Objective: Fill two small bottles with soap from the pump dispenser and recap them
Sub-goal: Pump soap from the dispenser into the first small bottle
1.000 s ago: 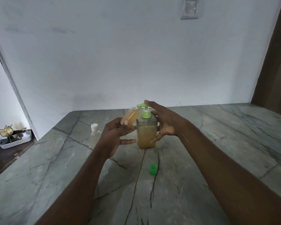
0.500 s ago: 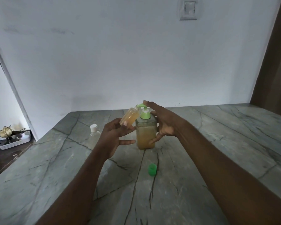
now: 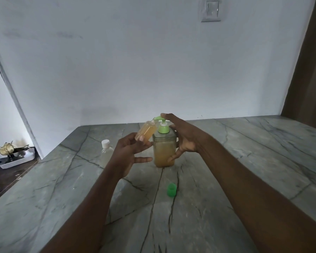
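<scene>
Grey veined stone tabletop (image 3: 244,161) carries everything. Clear square plastic pump dispenser (image 3: 164,152) stands mid-tabletop, mostly full of amber soap, green pump head (image 3: 162,127) on top. Right hand (image 3: 185,137) spans it with index finger on the pump head and thumb against the lower side wall, grip clamped on the dispenser. Left hand (image 3: 128,152) is just beside it, grip pinched round a small clear bottle (image 3: 146,132). That bottle is in the air, tilted, open mouth up at the nozzle, amber soap nearly to the neck. Second small bottle with white cap (image 3: 105,152) stands left of the dispenser, partly behind the left hand, looks empty. Small green cap (image 3: 171,189) lies loose on the tabletop, nearer the camera, well apart from both hands.

Risks: held bottle looks near full, so another pump likely overflows onto the fingers. The tilt could let soap run out at the mouth. If the mouth slips off the nozzle, soap lands on the tabletop. Soapy fingers would weaken the pinch.
</scene>
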